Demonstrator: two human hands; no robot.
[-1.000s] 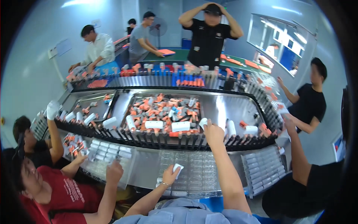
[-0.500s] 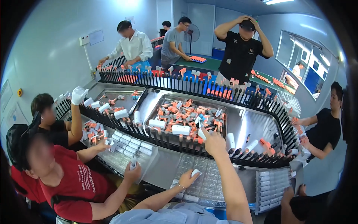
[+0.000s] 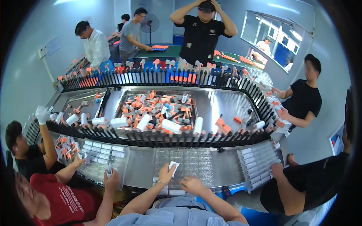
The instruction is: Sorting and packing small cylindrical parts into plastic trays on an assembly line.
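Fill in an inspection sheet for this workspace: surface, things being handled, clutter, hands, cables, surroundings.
Surface: metal bench, with a clear moulded tray lying on it in front of the person.
Job's things: one white piece in hand; more white pieces lie at the tray's near edge.
Clutter: loose orange and grey parts heaped beyond the near row of black pegs.
Hands: left hand grips the white piece; right hand has bent fingers, contents unclear.
Cables: nothing seen around the hands.
Surroundings: a co-worker in a red shirt at left; a standing fan at the back.
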